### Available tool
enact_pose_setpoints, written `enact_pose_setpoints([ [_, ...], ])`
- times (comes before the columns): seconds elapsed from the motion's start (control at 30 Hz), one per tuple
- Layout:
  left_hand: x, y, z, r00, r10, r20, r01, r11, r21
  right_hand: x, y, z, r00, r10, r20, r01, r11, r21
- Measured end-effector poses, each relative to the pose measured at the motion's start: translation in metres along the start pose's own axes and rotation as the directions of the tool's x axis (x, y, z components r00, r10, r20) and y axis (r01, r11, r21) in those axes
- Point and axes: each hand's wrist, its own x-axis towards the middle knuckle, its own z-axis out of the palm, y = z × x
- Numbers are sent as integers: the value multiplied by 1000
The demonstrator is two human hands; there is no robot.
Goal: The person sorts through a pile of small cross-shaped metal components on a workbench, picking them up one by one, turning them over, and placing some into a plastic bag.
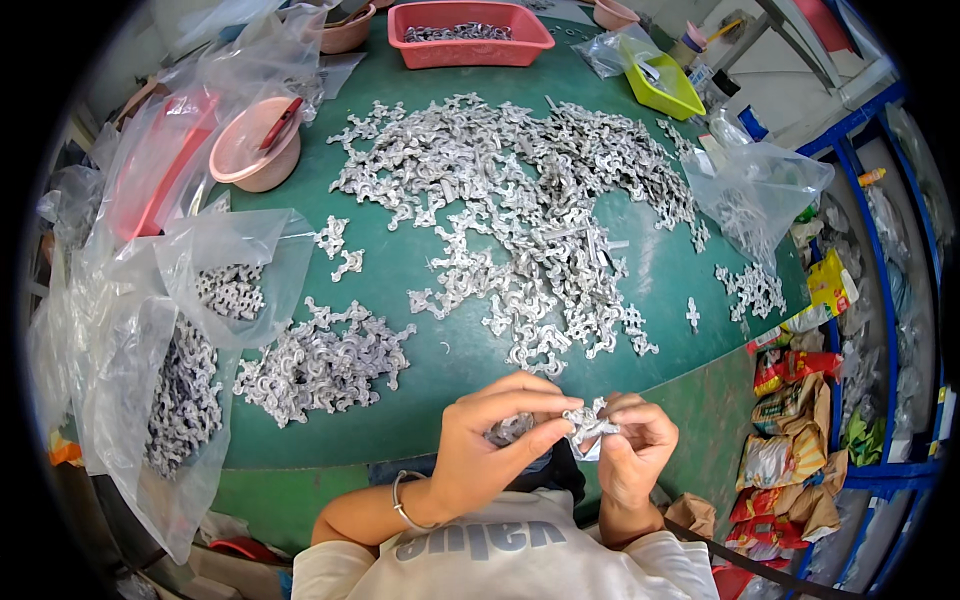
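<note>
Both hands meet just above the near edge of the green table (420, 390), close to the person's chest. The left hand (490, 440), wrist bent with a thin bracelet (402, 505) on it, curls its fingers and thumb around a small silver metal piece (590, 420). The right hand (635, 450) pinches the same piece from the other side, fingertips pressed together. A large spread of similar metal pieces (520, 210) covers the table beyond, and a smaller heap (320, 365) lies to the left.
</note>
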Motion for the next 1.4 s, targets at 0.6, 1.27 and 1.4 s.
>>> enact_pose_setpoints([
  [0.6,-1,2,0,983,-183,10,183,979,-93,0,-1,-1,999,-49,-12,49,999,-16],
  [1.27,-3,-12,1,967,-248,55,254,954,-158,5,-4,4,998,62,-17,-63,996,-65],
  [1.4,-3,-13,1,944,-321,73,329,921,-206,5,-5,5,995,93,-32,-95,994,-56],
])
